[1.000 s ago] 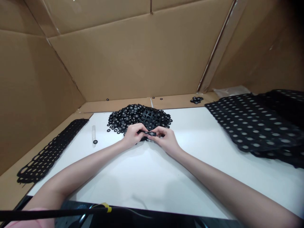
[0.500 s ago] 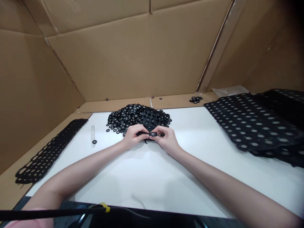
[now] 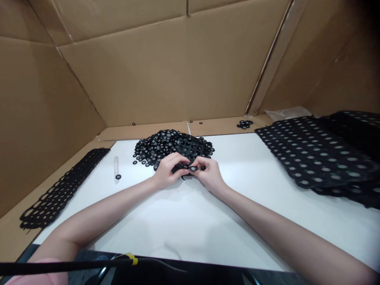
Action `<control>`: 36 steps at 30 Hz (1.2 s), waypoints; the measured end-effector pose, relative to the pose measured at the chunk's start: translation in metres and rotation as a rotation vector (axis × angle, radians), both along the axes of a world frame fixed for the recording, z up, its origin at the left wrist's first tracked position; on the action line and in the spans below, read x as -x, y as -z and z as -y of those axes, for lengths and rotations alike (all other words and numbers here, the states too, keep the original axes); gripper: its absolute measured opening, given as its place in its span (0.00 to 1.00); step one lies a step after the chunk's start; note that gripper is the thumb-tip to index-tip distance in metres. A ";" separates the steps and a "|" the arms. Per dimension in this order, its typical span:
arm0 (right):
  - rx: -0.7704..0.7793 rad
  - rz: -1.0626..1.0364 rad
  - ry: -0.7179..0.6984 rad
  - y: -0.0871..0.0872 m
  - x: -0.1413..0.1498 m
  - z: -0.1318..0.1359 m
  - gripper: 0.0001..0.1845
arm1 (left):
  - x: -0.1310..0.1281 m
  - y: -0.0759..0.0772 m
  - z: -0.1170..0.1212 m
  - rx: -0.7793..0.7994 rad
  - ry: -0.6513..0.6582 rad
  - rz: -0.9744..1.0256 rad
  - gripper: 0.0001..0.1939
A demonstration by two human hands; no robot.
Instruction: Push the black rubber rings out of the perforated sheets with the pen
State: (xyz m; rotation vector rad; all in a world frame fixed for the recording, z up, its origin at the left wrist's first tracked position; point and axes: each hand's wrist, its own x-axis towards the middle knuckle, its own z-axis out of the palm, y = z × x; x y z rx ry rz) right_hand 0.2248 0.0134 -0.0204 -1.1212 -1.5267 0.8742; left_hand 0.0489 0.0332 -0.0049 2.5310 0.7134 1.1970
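Observation:
My left hand [image 3: 168,171] and my right hand [image 3: 210,174] meet at the near edge of a heap of small black rings [image 3: 156,147]. Between thumb and finger, my right hand pinches one black ring with a pale middle [image 3: 192,169]. The fingers of my left hand are curled round the near edge of a black perforated sheet [image 3: 190,147], which lies over the right part of the heap. Much of that edge is hidden behind my fingers, and a thin black strip [image 3: 183,178] pokes out below.
Left lies a stack of perforated black strips [image 3: 63,188]. A clear tube [image 3: 116,164] has a ring [image 3: 118,177] at its near end. Large black sheets with pale discs [image 3: 320,154] lie at the right. Cardboard walls [image 3: 178,75] enclose the white board [image 3: 166,225]. Several rings [image 3: 245,124] lie behind it.
My left finger and thumb have parted slightly and drawn a little away from the ring in my right hand. The ring now shows its face more. The forearms have barely moved.

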 end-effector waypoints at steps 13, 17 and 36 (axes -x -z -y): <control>-0.032 0.144 -0.049 -0.004 0.005 0.007 0.08 | -0.006 -0.006 0.007 -0.217 -0.111 -0.077 0.12; -0.013 0.161 -0.065 -0.002 0.005 0.006 0.08 | -0.004 -0.009 0.005 -0.008 -0.160 -0.002 0.12; -0.006 0.209 -0.136 0.002 0.002 0.004 0.13 | 0.032 -0.040 -0.045 0.517 -0.258 0.735 0.08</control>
